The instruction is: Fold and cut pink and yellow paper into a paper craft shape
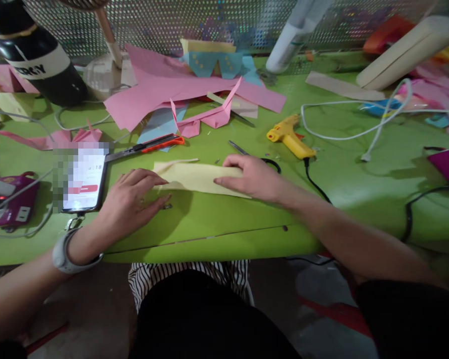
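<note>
Green table point(209, 232) beside perforated metal point(149, 30)

The right hand point(243, 174) holds a yellow paper point(198, 177); the left hand point(138, 192) is near its other end; both are above the green worktop point(217, 217).

A black top point(209, 319) and striped black-and-white fabric point(149, 285) are worn toward six o'clock, a pale wristwatch point(61, 255) at eight.

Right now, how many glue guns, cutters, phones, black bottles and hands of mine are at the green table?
Yellow glue gun: 1
Orange-handled cutter: 1
Phone: 1
Black bottle: 1
Hands, left hand and right hand: 2
Total: 6
</note>
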`<state>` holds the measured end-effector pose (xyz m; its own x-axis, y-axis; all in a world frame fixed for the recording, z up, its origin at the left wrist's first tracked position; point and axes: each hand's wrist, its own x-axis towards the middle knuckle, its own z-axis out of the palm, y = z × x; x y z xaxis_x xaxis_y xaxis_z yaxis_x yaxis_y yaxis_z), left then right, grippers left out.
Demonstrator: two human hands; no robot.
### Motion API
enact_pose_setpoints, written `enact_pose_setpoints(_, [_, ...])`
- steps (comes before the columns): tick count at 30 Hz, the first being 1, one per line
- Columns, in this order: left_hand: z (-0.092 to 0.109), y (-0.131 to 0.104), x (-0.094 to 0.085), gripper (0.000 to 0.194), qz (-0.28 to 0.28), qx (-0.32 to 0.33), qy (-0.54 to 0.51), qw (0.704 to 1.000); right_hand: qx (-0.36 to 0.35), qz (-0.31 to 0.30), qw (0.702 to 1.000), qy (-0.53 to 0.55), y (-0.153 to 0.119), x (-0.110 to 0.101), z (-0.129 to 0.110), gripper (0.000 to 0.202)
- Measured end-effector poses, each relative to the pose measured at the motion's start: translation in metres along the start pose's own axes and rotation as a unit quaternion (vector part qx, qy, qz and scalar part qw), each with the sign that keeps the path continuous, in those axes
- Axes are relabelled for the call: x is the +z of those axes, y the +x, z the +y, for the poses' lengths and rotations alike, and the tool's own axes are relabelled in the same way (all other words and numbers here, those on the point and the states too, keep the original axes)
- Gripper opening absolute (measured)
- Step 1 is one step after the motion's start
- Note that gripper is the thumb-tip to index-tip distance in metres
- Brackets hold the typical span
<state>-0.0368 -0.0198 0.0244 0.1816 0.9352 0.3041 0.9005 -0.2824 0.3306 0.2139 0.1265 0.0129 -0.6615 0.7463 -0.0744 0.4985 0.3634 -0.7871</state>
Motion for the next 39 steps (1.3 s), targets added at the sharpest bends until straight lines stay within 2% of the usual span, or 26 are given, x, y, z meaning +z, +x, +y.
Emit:
enact_pose_setpoints(3, [0.015, 0.010, -0.007, 0.024, 0.018, -0.027, -0.061, 0.998, 0.021, 0.036, 0.976, 0.215, -0.006, 0.006, -0.003, 0.021])
enact_pose_setpoints(4, [0.022, 0.014, -0.008, 0.025, 0.006, -0.037, -0.095, 0.995, 0.018, 0.032, 0.963, 0.265, -0.009, 0.010, -0.004, 0.021])
enact_pose_setpoints(6, [0.033, 0.023, -0.008, 0.031, -0.034, -0.065, -0.162, 0.984, -0.007, -0.017, 0.952, 0.305, -0.015, 0.020, -0.007, 0.024])
enact_pose_setpoints(8, [0.043, 0.032, -0.004, 0.036, -0.073, -0.086, -0.215, 0.970, -0.054, -0.090, 0.951, 0.291, -0.023, 0.027, -0.010, 0.028])
enact_pose_setpoints(10, [0.048, 0.038, 0.002, 0.036, -0.098, -0.082, -0.248, 0.960, -0.113, -0.136, 0.953, 0.247, -0.029, 0.031, -0.013, 0.037])
enact_pose_setpoints(14, [0.047, 0.039, 0.013, 0.033, -0.086, -0.022, -0.236, 0.968, -0.181, -0.163, 0.957, 0.158, -0.035, 0.030, -0.013, 0.053])
enact_pose_setpoints(16, [0.042, 0.036, 0.016, 0.032, -0.051, 0.011, -0.169, 0.984, -0.205, -0.132, 0.962, 0.125, -0.035, 0.028, -0.012, 0.048])
enact_pose_setpoints(19, [0.030, 0.029, 0.013, 0.035, -0.007, 0.073, -0.010, 0.997, -0.235, -0.007, 0.971, 0.044, -0.030, 0.023, -0.009, 0.027])
enact_pose_setpoints(21, [0.020, 0.023, 0.008, 0.037, -0.005, 0.113, 0.070, 0.991, -0.212, 0.056, 0.975, 0.028, -0.022, 0.016, -0.004, 0.016])
enact_pose_setpoints(24, [0.005, 0.015, 0.002, 0.037, -0.010, 0.138, 0.142, 0.980, -0.116, 0.105, 0.980, 0.121, -0.003, 0.000, 0.009, 0.014])
enact_pose_setpoints(27, [-0.007, 0.006, 0.001, 0.038, -0.027, 0.148, 0.176, 0.973, -0.016, 0.178, 0.952, 0.247, 0.014, -0.017, 0.025, 0.019])
enact_pose_setpoints(29, [-0.013, 0.001, 0.002, 0.040, -0.051, 0.155, 0.173, 0.971, 0.031, 0.156, 0.940, 0.302, 0.017, -0.022, 0.030, 0.022])
enact_pose_setpoints(31, [-0.017, -0.002, 0.004, 0.042, -0.076, 0.158, 0.164, 0.971, 0.036, 0.091, 0.950, 0.298, 0.013, -0.020, 0.026, 0.025])
enact_pose_setpoints(33, [-0.020, -0.004, 0.006, 0.043, -0.086, 0.156, 0.160, 0.971, -0.028, 0.060, 0.972, 0.226, 0.004, -0.011, 0.017, 0.025])
enact_pose_setpoints(35, [-0.022, -0.004, 0.007, 0.043, -0.088, 0.152, 0.157, 0.972, -0.168, 0.083, 0.979, 0.083, -0.005, -0.001, 0.008, 0.028])
enact_pose_setpoints(37, [-0.024, -0.003, 0.007, 0.042, -0.086, 0.149, 0.155, 0.973, -0.306, 0.095, 0.945, -0.072, -0.009, 0.010, 0.005, 0.037])
enact_pose_setpoints(39, [-0.024, -0.002, 0.008, 0.041, -0.081, 0.147, 0.155, 0.974, -0.389, 0.077, 0.900, -0.179, -0.009, 0.018, 0.007, 0.033])
